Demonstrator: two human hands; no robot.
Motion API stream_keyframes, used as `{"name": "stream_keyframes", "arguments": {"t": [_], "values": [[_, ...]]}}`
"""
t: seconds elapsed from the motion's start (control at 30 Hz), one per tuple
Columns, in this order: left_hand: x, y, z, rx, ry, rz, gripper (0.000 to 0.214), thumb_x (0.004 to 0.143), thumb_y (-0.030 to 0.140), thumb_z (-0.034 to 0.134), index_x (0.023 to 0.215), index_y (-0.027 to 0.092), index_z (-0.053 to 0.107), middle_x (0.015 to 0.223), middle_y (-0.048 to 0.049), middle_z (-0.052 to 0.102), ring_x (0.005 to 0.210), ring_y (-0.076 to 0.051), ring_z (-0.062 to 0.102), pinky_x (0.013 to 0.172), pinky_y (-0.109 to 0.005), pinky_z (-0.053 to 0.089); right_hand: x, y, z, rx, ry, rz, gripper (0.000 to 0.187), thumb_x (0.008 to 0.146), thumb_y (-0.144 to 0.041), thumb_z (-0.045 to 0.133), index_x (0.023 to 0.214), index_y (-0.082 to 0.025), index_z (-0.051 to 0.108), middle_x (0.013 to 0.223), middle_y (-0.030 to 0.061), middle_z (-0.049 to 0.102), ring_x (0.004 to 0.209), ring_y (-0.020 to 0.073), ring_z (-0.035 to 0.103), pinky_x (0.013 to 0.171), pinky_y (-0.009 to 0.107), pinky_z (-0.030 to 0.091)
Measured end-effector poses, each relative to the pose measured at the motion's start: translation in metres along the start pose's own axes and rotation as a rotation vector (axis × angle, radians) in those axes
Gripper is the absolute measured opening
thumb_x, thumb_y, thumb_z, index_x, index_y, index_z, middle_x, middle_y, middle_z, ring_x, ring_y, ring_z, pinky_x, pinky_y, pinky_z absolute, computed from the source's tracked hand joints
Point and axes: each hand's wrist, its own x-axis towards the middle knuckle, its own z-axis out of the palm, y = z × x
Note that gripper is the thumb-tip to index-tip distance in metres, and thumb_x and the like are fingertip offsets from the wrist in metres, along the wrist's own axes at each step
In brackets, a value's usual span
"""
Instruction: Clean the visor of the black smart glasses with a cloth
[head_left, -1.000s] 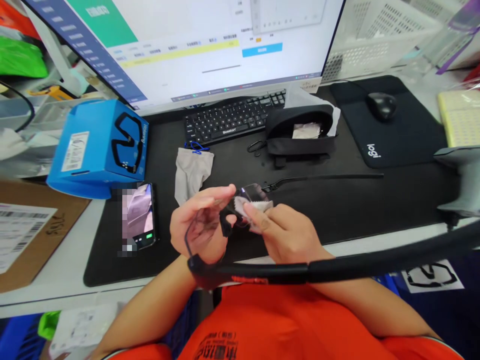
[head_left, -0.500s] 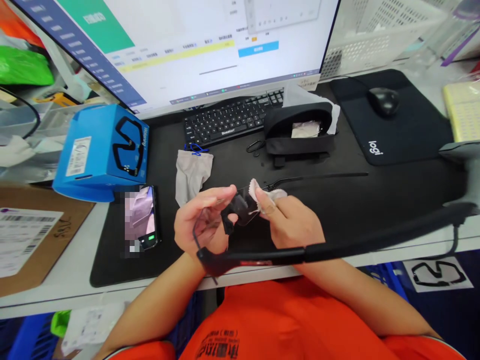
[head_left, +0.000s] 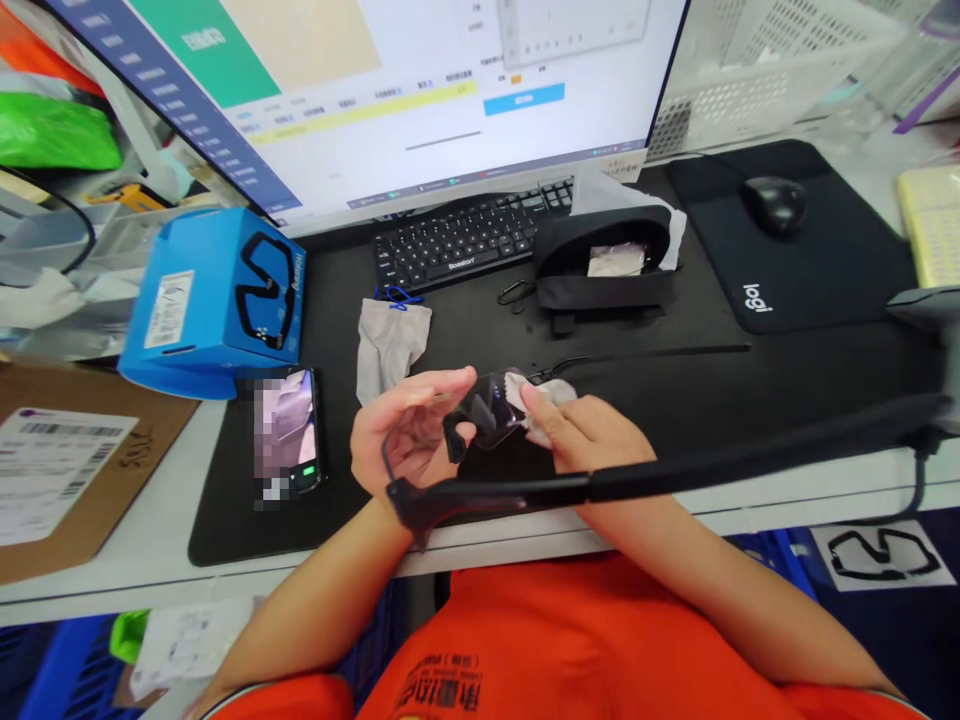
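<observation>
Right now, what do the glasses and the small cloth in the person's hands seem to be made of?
The glasses look like plastic: dark, smooth lens with a small glint, matte black temples. The cloth looks like soft white fabric, perhaps microfibre; it crumples under the right hand. The left hand grips the frame.

Bright, even light; monitor [head_left: 420, 80] glares white; edges bowed, corners soft; phone screen [head_left: 287, 432] pixelated.

Orange shirt with dark print, bare forearms
</observation>
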Motion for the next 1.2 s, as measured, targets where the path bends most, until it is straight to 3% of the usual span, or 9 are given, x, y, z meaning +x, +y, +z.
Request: {"name": "stream_keyframes", "arguments": {"t": [0.2, 0.37, 0.53, 0.67, 0.9, 1.07, 1.2], "values": [[0.001, -0.003, -0.005, 0.006, -0.01, 0.036, 0.036, 0.085, 0.017, 0.078, 0.118, 0.023, 0.064, 0.112, -0.0059, 0.074, 0.103, -0.019, 0.073, 0.095, -0.032, 0.063, -0.01, 0.011, -0.021, 0.121, 0.005, 0.064, 0.039, 0.094, -0.01, 0.048, 0.128, -0.019, 0.064, 0.092, 0.0046, 0.073, 0.082, 0.0167, 0.066, 0.073, 0.03, 0.056], [-0.001, -0.004, -0.011, 0.055, 0.021, 0.108, 0.044, 0.088, 0.015, 0.074, 0.127, 0.028, 0.059, 0.119, -0.0028, 0.073, 0.107, -0.016, 0.072, 0.094, -0.031, 0.063, -0.025, 0.027, -0.042, 0.23, 0.011, 0.406, 0.035, 0.095, -0.016, 0.051, 0.123, -0.025, 0.069, 0.098, 0.0032, 0.074, 0.074, 0.0147, 0.069, 0.074, 0.031, 0.059], [0.001, -0.003, -0.008, 0.031, 0.037, 0.138, 0.044, 0.087, 0.015, 0.075, 0.126, 0.027, 0.06, 0.12, -0.0026, 0.074, 0.109, -0.017, 0.071, 0.095, -0.03, 0.063, -0.034, 0.028, -0.045, 0.576, -0.028, 0.641, 0.045, 0.095, -0.027, 0.06, 0.139, -0.031, 0.06, 0.131, 0.0056, 0.068, 0.107, 0.0212, 0.071, 0.095, 0.037, 0.059], [0.001, -0.001, -0.006, 0.004, 0.09, 0.131, 0.039, 0.088, 0.018, 0.075, 0.124, 0.026, 0.062, 0.116, -0.0043, 0.074, 0.106, -0.019, 0.072, 0.094, -0.034, 0.063, -0.04, 0.024, -0.037, 0.766, -0.103, 0.689, 0.053, 0.092, -0.027, 0.066, 0.143, -0.033, 0.056, 0.138, 0.0048, 0.064, 0.111, 0.0221, 0.07, 0.097, 0.036, 0.059], [-0.001, 0.0, -0.008, 0.02, 0.088, 0.102, 0.039, 0.088, 0.026, 0.076, 0.123, 0.034, 0.06, 0.115, -0.0012, 0.074, 0.105, -0.019, 0.072, 0.092, -0.036, 0.065, -0.039, 0.022, -0.033, 1.103, -0.112, 0.752, 0.061, 0.087, -0.021, 0.073, 0.142, -0.038, 0.054, 0.138, 0.0032, 0.064, 0.115, 0.0223, 0.068, 0.093, 0.034, 0.061], [-0.001, 0.003, -0.007, -0.027, 0.073, 0.139, 0.039, 0.09, 0.018, 0.073, 0.126, 0.027, 0.059, 0.118, -0.0021, 0.073, 0.111, -0.016, 0.07, 0.098, -0.031, 0.062, -0.034, 0.016, -0.032, 1.175, -0.088, 0.838, 0.046, 0.085, -0.022, 0.076, 0.127, -0.033, 0.064, 0.13, 0.0038, 0.069, 0.111, 0.0175, 0.069, 0.09, 0.026, 0.058], [-0.001, 0.004, -0.007, 0.003, 0.082, 0.136, 0.039, 0.09, 0.021, 0.073, 0.125, 0.03, 0.059, 0.117, -0.0013, 0.073, 0.11, -0.016, 0.07, 0.096, -0.032, 0.063, -0.032, 0.014, -0.027, 1.183, -0.053, 0.881, 0.031, 0.086, -0.027, 0.076, 0.115, -0.03, 0.068, 0.117, 0.0043, 0.074, 0.096, 0.0138, 0.071, 0.078, 0.02, 0.057]]}}
